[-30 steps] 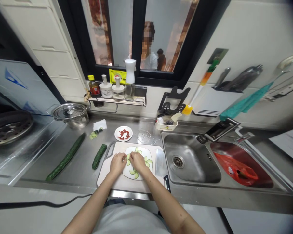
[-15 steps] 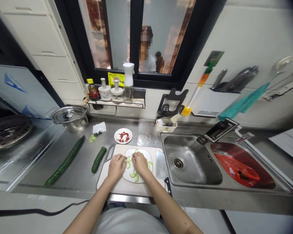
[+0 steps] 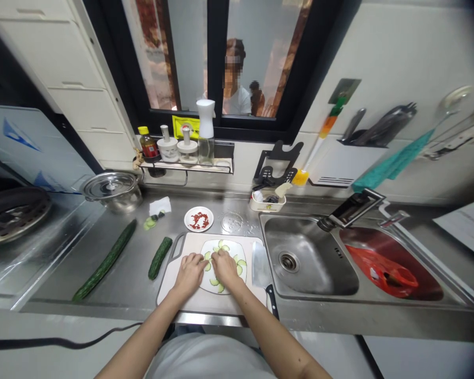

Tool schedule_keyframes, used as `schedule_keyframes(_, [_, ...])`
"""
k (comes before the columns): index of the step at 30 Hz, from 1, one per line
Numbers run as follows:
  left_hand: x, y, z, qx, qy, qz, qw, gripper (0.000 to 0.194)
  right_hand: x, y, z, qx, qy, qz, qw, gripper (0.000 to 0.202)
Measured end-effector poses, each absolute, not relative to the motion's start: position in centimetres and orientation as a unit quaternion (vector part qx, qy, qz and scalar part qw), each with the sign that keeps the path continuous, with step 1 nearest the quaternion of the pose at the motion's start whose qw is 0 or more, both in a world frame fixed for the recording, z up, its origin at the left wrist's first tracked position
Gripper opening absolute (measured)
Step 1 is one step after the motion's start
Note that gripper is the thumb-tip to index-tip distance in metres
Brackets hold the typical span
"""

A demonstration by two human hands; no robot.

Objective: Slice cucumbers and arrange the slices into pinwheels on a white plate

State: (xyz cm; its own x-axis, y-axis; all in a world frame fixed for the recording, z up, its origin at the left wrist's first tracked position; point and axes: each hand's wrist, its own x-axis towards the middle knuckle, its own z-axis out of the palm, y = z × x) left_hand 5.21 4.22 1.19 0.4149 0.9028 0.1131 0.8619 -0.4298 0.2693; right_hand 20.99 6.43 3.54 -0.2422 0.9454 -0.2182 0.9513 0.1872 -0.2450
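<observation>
A white squarish plate [image 3: 210, 275] lies on the pale cutting board [image 3: 205, 306], with thin cucumber slices [image 3: 240, 265] arranged in small groups around it. My left hand [image 3: 191, 272] is at the plate's left edge, its fingers bent and the fingertips closed at a slice. Over the middle of the plate, my right hand [image 3: 224, 268] has curled fingers closed at the slices, partly hiding what they grip. A cleaver [image 3: 261, 264] rests along the board's right side, handle towards me. Left of the board lie a short cucumber piece [image 3: 160, 258] and a long whole cucumber [image 3: 107, 260].
Behind the board stands a small dish [image 3: 188, 219] of chopped red bits. Cucumber scraps [image 3: 151, 223] lie beside a white tissue [image 3: 160, 205]. A lidded pot [image 3: 116, 195] is at back left. To the right is a sink [image 3: 311, 258] with a red plastic bag [image 3: 386, 273].
My right hand has shifted slightly left on the plate, closer to my left hand, uncovering more slices on the right. My left hand stays at the plate's left edge.
</observation>
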Motion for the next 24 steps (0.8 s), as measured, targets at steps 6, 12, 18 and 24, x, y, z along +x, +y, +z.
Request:
schedule_keyframes(6, [5.4,3.9,1.5,0.838,0.528,0.112,0.078,0.034,20.9,6.4,3.6,0.612,0.774,-0.163,0.006,0.026])
schedule_keyframes(12, [4.8,4.2,1.9,0.802,0.566,0.173,0.080,0.028,21.1,6.1,4.1,0.624,0.765,-0.159,-0.011,0.025])
schedule_keyframes(18, [4.7,5.4,1.2,0.771,0.588,0.220,0.105,0.019,20.7,6.0,3.9,0.630,0.759,-0.167,-0.007,0.027])
schedule_keyframes(24, [4.9,5.5,0.9,0.765,0.597,0.217,0.103,0.018,20.4,6.1,3.3,0.621,0.767,-0.162,-0.017,0.028])
